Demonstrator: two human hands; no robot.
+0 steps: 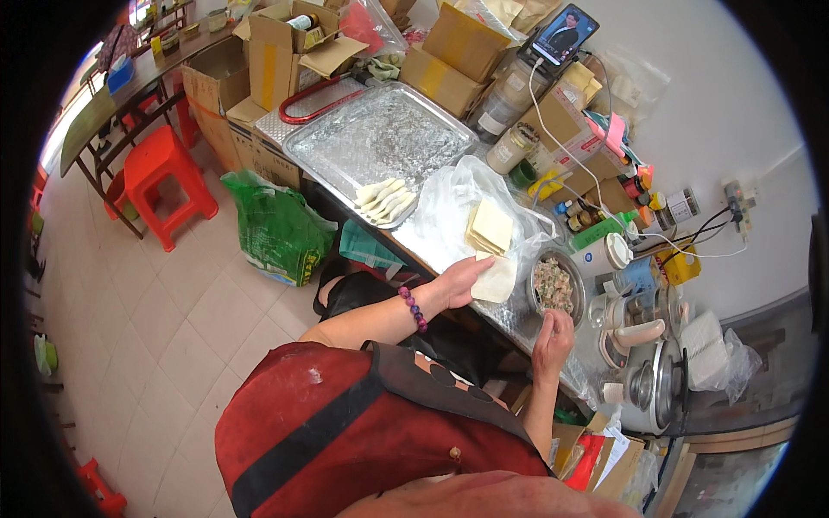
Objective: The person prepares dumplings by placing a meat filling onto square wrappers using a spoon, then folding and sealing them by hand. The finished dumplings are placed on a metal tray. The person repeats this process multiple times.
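On the palm and fingers of my left hand [461, 282] lies a square dough wrapper [495, 278]. Just beyond it, a stack of square wrappers [491, 226] rests on a clear plastic bag [447, 194]. My right hand [554, 330] is at the near rim of a metal bowl [580, 285] of chopped filling [552, 285]. Its fingers are pinched together; whatever they grip is hidden or too small to make out. Several folded, filled dumplings [386, 199] lie side by side at the near corner of a floured metal tray [388, 129].
Jars, bottles and a white lidded container [602, 256] crowd the wall side. A phone [565, 33] with a charging cable stands above canisters. Cardboard boxes [447, 58] sit behind the tray. A green bag [278, 226] and a red stool [165, 175] are on the floor at left.
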